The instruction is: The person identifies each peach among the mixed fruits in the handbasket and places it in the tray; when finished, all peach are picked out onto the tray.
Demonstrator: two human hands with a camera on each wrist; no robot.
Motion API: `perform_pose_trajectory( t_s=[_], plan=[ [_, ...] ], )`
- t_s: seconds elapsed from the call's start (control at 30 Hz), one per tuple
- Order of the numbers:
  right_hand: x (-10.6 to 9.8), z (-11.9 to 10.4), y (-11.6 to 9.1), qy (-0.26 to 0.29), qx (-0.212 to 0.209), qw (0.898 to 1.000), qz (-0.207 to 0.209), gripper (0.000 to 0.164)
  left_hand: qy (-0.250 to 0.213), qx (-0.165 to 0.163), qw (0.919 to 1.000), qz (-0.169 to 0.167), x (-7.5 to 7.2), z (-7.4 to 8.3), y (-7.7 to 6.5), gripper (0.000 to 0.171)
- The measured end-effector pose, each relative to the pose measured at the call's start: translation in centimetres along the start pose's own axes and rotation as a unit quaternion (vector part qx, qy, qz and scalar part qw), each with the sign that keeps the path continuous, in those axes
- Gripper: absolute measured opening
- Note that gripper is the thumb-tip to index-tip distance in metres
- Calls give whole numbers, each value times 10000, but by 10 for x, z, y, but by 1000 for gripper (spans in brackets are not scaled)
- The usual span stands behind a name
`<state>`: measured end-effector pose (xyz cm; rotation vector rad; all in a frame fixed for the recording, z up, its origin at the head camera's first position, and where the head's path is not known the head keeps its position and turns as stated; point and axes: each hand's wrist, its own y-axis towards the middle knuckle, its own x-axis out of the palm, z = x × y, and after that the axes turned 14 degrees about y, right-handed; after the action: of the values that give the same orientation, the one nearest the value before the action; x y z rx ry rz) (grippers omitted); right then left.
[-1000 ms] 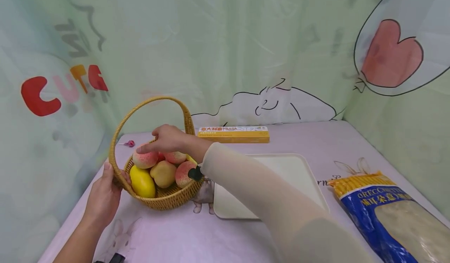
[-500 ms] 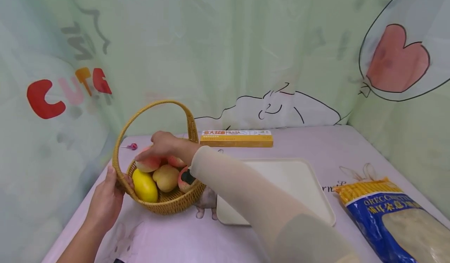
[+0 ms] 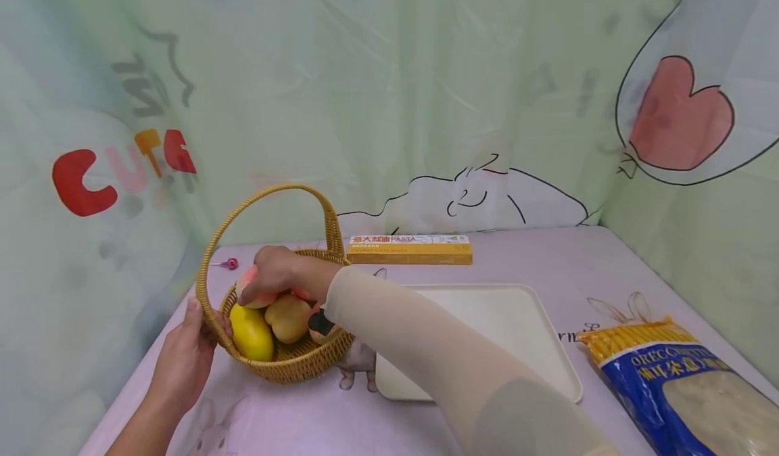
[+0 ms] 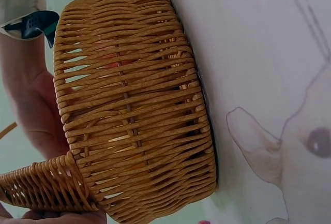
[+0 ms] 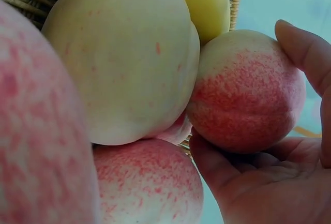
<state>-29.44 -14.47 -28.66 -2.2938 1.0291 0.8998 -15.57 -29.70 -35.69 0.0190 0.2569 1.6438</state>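
Observation:
A woven basket (image 3: pixel 292 371) with a tall arched handle stands on the left of the table, several fruits inside. My left hand (image 3: pixel 185 358) grips it where the handle meets the rim; in the left wrist view the wicker side (image 4: pixel 134 105) fills the middle. Reaching in from above, my right hand (image 3: pixel 274 272) holds a pink-and-cream peach (image 5: pixel 245 92) at the basket's far left, thumb and fingers on opposite sides of it. Beside that peach lie a smooth yellow fruit (image 3: pixel 252 334) and a tan peach (image 3: pixel 289 317). More pink peaches are partly hidden under the right hand and forearm.
A cream tray (image 3: pixel 548 354) lies right of the basket, partly covered by the right sleeve. Behind it is a yellow pasta box (image 3: pixel 409 249). A blue orecchiette bag (image 3: pixel 688 381) lies at the right, and a lollipop (image 3: pixel 231 264) sits behind the basket.
My right hand has come down onto the far-left peach and closed its fingers round it. My left hand keeps its grip on the basket. The head view has shifted slightly.

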Motion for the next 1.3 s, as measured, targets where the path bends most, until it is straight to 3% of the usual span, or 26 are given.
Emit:
perform_pose_trajectory(
  t_s=[0.23,0.4,0.53,0.73,0.93,1.3],
  plan=[
    [-16,11,-5,320,-164,9988,328,39,317,-326,9990,10,4,3,9,56],
    [-32,20,-13,833,-365,9950,414,35,426,-429,9982,1,3,4,15,59],
    [-44,26,-23,1251,-510,9902,360,37,398,-472,9981,-6,1,4,18,57],
    [-56,34,-39,1353,-729,9876,316,51,203,-326,9993,-29,-6,2,19,53],
    [-64,42,-58,1785,-774,9805,266,45,64,-161,9998,-90,-12,-1,19,50],
    [-80,55,-86,2321,-800,9689,297,51,8,-373,9993,-101,-20,-1,20,52]
  ],
)
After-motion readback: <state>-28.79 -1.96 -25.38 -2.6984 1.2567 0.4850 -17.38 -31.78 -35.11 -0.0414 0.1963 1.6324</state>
